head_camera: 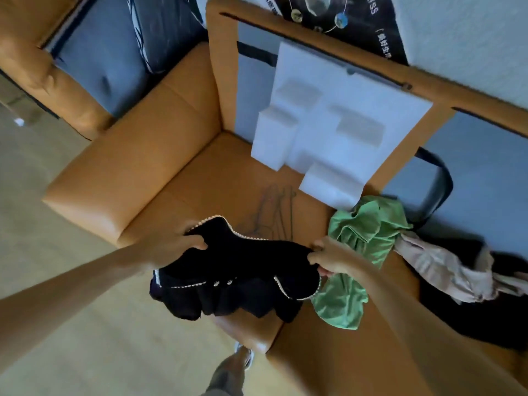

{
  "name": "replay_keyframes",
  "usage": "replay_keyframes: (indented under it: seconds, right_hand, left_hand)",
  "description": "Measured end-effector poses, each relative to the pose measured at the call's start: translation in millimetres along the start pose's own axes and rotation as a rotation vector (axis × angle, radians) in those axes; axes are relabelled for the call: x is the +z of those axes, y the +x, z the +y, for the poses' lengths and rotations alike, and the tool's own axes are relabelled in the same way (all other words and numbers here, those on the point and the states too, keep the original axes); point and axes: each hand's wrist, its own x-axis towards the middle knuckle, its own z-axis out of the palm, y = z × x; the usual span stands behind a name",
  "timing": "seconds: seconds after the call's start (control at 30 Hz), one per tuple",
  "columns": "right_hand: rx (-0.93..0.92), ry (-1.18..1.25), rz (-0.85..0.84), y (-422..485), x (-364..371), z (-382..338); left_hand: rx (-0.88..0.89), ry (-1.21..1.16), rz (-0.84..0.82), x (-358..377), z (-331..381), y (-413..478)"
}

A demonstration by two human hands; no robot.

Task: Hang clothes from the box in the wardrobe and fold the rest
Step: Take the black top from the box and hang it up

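Left hand point(174, 247) and right hand point(328, 257) each pinch top edge of black garment point(243, 270), held spread above sofa seat point(200, 178). Fabric soft, light, drapes limp; pearl-like trim may snag. Best grip likely at shoulders. Green garment point(360, 238) lies beside.

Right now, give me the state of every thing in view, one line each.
black garment: bunched, held up between both hands.
left hand: grips the garment's left edge.
right hand: pinches its right edge.
green garment: crumpled, lying on the sofa seat.
beige garment: crumpled, lying beside the green one.
white foam block: leaning against the sofa back.
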Motion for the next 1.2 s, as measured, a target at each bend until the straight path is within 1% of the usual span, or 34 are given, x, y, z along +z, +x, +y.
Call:
replay_keyframes:
  seconds: [0.07, 0.13, 0.2, 0.27, 0.33, 0.43, 0.53, 0.6, 0.67, 0.7, 0.77, 0.87, 0.93, 0.97, 1.07, 1.13, 1.2]
  right_hand:
    - [0.076, 0.065, 0.016, 46.8, 21.2, 4.0]
    - [0.125, 0.042, 0.018, 89.6, 39.8, 7.7]
    - [0.138, -0.073, 0.092, 128.3, 52.1, 7.4]
    - [0.098, -0.049, 0.194, 169.0, 61.4, 0.8]
    - [0.068, 0.074, 0.243, 212.7, 71.6, -6.8]
    - [0.116, 0.299, 0.269, 262.5, 86.8, -12.1]
    - [0.17, 0.469, 0.226, 297.3, 104.7, -11.1]
    - [0.231, 0.644, 0.181, 316.0, 113.2, -8.8]
    - [0.243, 0.765, 0.227, 328.6, 120.8, -0.4]
    - [0.234, 0.777, 0.289, 330.7, 123.7, 3.3]
    - [0.211, 0.774, 0.467, 320.2, 123.1, 7.6]
    - [0.217, 0.743, 0.75, 281.3, 105.1, 12.8]
    - [0.193, 0.777, 0.878, 245.3, 85.1, 16.1]
    - [0.156, 0.796, 0.918, 229.7, 76.8, 16.8]
    - [-0.052, 0.905, 1.008, 168.4, 43.5, 10.3]
    - [-0.207, 1.038, 0.982, 122.3, 19.8, 3.5]
    - [-0.359, 1.099, 0.931, 75.3, -0.6, -4.1]
  left_hand:
    - [-0.015, -0.115, -0.059, 6.9, -20.4, 32.7]
    - [-0.054, -0.116, -0.109, 14.8, -40.2, 57.5]
    - [-0.086, -0.127, -0.174, 20.0, -56.5, 79.2]
    - [-0.106, -0.161, -0.207, 24.3, -70.7, 95.6]
    - [-0.106, -0.167, -0.238, 31.2, -93.9, 113.4]
    - [-0.09, -0.191, -0.299, 37.0, -115.0, 126.2]
    - [-0.107, -0.21, -0.343, 39.1, -135.1, 135.9]
    - [-0.098, -0.199, -0.363, 39.7, -141.4, 140.2]
    - [-0.081, -0.217, -0.382, 37.0, -139.9, 142.2]
    - [-0.078, -0.223, -0.378, 35.7, -139.9, 143.7]
    - [-0.088, -0.24, -0.33, 32.5, -137.9, 145.0]
    - [-0.071, -0.223, -0.287, 27.2, -125.5, 140.5]
    - [-0.068, -0.225, -0.277, 22.2, -109.6, 132.1]
    - [-0.061, -0.226, -0.273, 20.4, -102.5, 128.6]
    - [0.017, -0.186, -0.27, 12.3, -74.1, 111.9]
    - [0.088, -0.184, -0.262, 4.7, -43.0, 94.6]
    - [0.19, -0.127, -0.235, -3.1, -10.8, 76.1]
